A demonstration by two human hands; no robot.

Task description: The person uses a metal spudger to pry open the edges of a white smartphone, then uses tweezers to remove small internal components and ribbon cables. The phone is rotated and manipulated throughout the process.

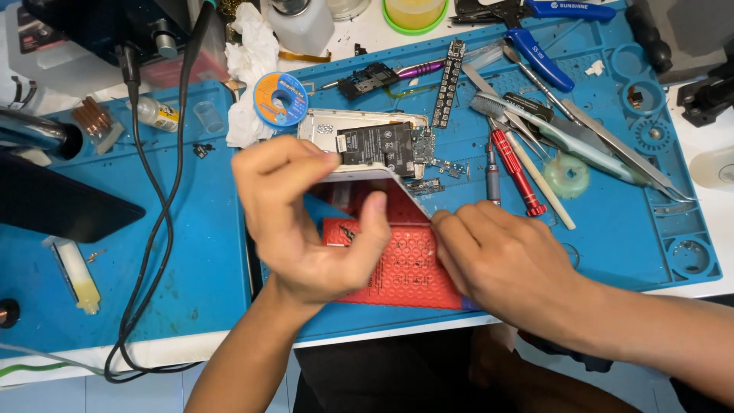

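A: L hand point(306, 229) — status?

B: Curled round a white phone frame point(367, 174); thumb on the near face, fingers over the top edge; frame tilted up on edge above the red perforated pad point(405, 268), prob. so the seam faces the other hand; sits mid-mat, toward the near edge of the blue work mat point(612, 229).

A: R hand point(505, 260)?

B: Mostly closed, fingertips pressed at the frame's lower R corner; can't tell if it pinches a pick or tool, knuckles hide it.

A: Behind the frame?

B: Opened phone body point(367, 141) w/ black battery showing, lying flat, mid-mat toward the far edge; kept apart from the piece in hand.

A: Tools?

B: Red screwdriver point(516, 170), tweezers point(627, 157), brush point(497, 107) fanned on the mat's R half, within R-hand reach; blue-handled pliers point(547, 53) at far R corner; solder wick spool point(280, 99) far edge, L of the phone body; black cable point(164, 206) trails across the L mat.
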